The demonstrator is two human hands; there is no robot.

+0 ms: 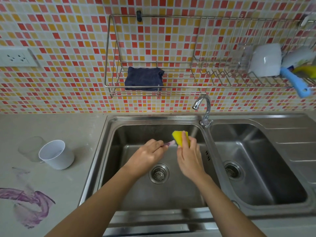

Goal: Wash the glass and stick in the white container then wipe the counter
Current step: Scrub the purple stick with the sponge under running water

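Reaching in with two bare forearms, both cut off at the near edge. Seeing a purple smear (pixel 29 206) streaking the near left of the matte grey counter (pixel 73 134). Working over the left steel basin of the sink (pixel 109 120), just beyond its round perforated drain (pixel 159 173). Gripping the stick (pixel 169 144) in the left hand (pixel 147 154), hiding most of it inside curled fingers and showing only a thin, pale purplish end. Pinching a yellow sponge (pixel 180 137) in the right hand (pixel 188 156), pressing it against that end. Finding the white container (pixel 56 154) upright on the counter to the left, overlapping a clear glass (pixel 30 148), blurred and hard to make out; touching or not, cannot tell. Facing, farther off, a curved chrome tap (pixel 204 108), then a wire rack (pixel 179 86) on small red, orange and yellow tiles, holding a folded dark blue cloth (pixel 143 79) and, far right, blurred white items partly cut off.
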